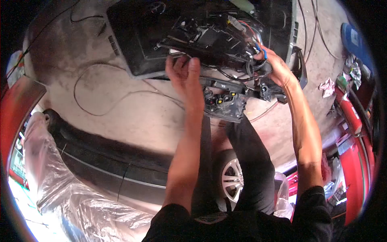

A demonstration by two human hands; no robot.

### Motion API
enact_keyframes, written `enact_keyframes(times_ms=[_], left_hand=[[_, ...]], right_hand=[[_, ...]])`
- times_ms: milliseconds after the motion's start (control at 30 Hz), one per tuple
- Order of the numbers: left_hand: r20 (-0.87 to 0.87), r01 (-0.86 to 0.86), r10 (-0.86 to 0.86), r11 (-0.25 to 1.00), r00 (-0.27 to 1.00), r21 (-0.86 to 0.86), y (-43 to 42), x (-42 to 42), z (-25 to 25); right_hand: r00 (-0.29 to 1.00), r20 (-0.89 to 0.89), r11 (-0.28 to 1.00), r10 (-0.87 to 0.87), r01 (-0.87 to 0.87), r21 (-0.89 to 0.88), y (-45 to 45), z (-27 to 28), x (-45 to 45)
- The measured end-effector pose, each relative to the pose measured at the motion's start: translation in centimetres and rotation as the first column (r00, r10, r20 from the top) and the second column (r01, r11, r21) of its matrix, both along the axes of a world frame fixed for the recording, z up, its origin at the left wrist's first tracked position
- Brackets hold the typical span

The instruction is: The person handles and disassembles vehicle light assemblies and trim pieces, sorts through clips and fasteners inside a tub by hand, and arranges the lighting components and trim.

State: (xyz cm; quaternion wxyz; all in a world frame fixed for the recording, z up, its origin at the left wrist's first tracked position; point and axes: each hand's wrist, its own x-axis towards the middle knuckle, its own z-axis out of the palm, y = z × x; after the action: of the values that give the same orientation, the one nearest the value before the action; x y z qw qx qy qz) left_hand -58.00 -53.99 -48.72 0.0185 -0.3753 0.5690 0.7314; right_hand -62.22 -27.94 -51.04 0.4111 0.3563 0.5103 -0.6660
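Note:
A long black plastic assembly [205,36] with molded clips and sockets is raised in front of me, tilted. My right hand [277,69] is closed around its right end, where red, blue and black wires [261,50] bunch up; the fingertips are partly hidden. Just below the assembly's lower left edge is my left hand [184,74], thumb up and fingers apart. It holds nothing that I can see, and whether its fingertips touch the edge I cannot tell. Under the assembly lies a lamp-like housing [225,105] with yellow-tipped sockets, near my knees.
A large black panel [141,44] lies on the concrete floor [133,117] behind the assembly. Thin cables [82,76] loop across the floor. To the left is a dark bumper [96,155] beside plastic sheeting [80,201]. A wheel [232,179] shows between my legs.

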Motion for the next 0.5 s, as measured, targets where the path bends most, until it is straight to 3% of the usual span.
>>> enact_keyframes(times_ms=[33,100,167,267,400,500], left_hand=[[-0.034,-0.08,0.084,0.99,0.996,0.113,-0.7,-0.7,-0.2],[-0.072,0.126,-0.113,0.971,0.991,0.202,-2.4,-0.5,-2.7],[-0.033,-0.019,0.049,0.795,0.998,0.606,-2.8,0.1,-4.4],[-0.109,0.086,-0.019,0.747,0.994,0.659,-3.4,0.1,-3.1],[-0.12,0.142,-0.088,0.801,0.989,0.581,-3.4,1.0,-2.0],[-0.093,0.116,-0.076,0.809,0.993,0.576,-3.7,2.4,-1.4]], right_hand=[[1.0,-0.009,0.997,0.014,-0.014,-0.072,-0.1,0.6,-0.3],[0.995,-0.056,0.984,0.081,-0.089,-0.153,-0.3,0.8,-0.2],[0.991,-0.079,0.973,0.107,-0.121,-0.198,-0.8,1.6,-0.1],[0.988,-0.1,0.967,0.12,-0.139,-0.212,-1.7,3.2,0.0],[0.998,-0.059,0.993,0.027,-0.034,-0.115,-2.0,2.7,2.6],[0.965,-0.223,0.986,0.139,-0.155,-0.056,-2.1,1.7,3.2]])
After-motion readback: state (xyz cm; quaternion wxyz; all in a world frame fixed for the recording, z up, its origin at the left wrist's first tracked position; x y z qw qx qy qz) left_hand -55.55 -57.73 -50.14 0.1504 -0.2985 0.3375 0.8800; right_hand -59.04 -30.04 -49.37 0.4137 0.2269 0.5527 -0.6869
